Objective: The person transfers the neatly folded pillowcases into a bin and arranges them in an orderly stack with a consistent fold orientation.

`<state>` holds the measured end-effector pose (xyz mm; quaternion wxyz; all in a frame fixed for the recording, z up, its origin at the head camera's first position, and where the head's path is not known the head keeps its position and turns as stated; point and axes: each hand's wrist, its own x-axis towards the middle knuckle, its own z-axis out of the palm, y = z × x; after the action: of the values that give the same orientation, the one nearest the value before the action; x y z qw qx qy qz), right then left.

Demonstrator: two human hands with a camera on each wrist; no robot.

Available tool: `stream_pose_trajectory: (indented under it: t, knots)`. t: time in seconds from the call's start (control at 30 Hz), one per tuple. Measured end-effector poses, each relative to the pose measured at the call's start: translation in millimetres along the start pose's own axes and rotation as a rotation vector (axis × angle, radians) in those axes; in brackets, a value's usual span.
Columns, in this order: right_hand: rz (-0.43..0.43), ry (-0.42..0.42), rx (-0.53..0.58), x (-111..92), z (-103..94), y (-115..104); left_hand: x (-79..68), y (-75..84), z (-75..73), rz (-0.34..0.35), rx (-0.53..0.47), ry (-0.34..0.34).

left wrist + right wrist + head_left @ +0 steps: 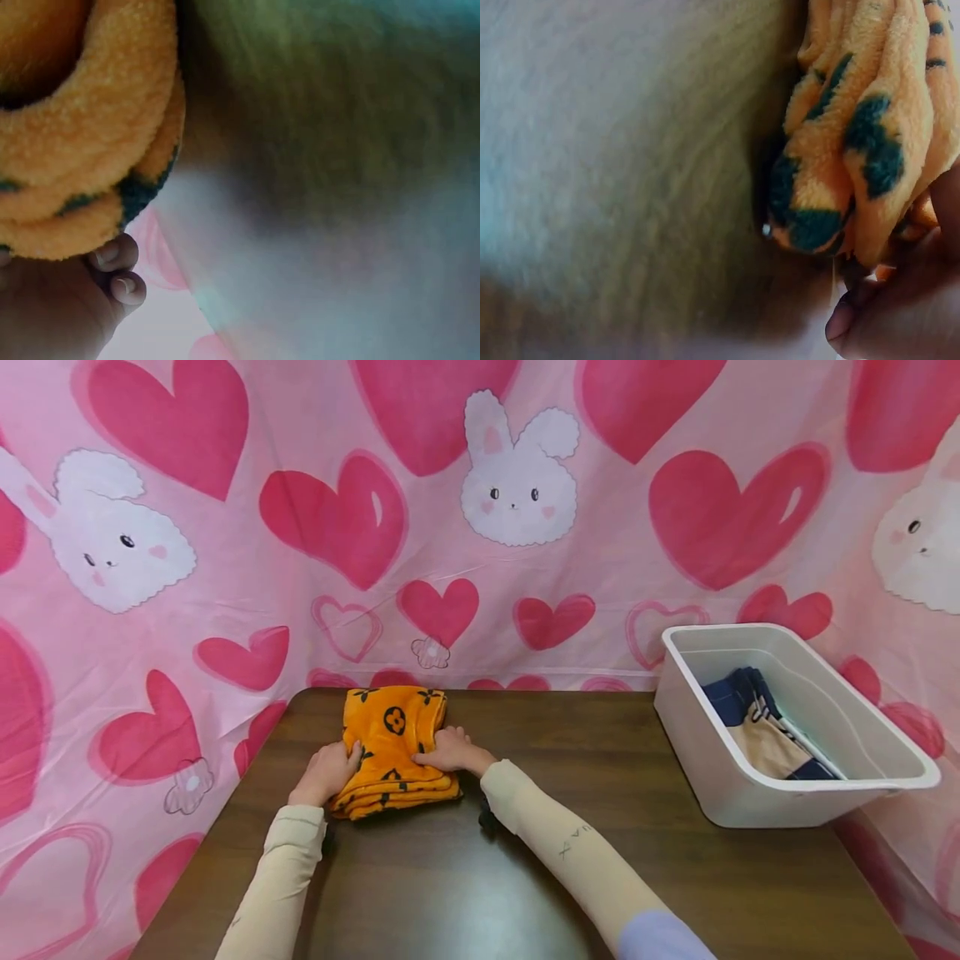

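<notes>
A folded orange fleece blanket with a dark floral print lies near the far left of the table. My left hand grips its left side, thumb over the top. On the opposite side, my right hand holds the right edge. Up close in the left wrist view, stacked soft layers of the blanket sit beside my left hand, whose fingertips curl at the fold. Bunched folds of the blanket hang next to my right hand in the right wrist view.
A light grey plastic bin stands at the table's right side. Inside it lies folded navy and beige cloth. The dark wooden table meets a pink curtain with hearts and rabbits along its far edge.
</notes>
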<state>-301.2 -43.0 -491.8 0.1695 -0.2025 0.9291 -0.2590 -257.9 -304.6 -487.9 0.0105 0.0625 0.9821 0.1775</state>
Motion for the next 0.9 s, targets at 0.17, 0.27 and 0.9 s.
stream_pose_trajectory:
  t: [0.17,0.27,0.9]
  knots:
    - [-0.016,0.017,-0.001,0.0,3.3,0.6,-1.3,1.8,0.7,0.002,-0.026,-0.004]
    - [-0.041,0.05,-0.018,-3.0,3.0,1.1,-1.8,1.0,0.6,-0.001,-0.065,-0.012]
    - [-0.156,0.311,-0.088,-31.4,-17.2,-1.1,-15.8,13.5,-18.3,0.106,-0.163,0.075]
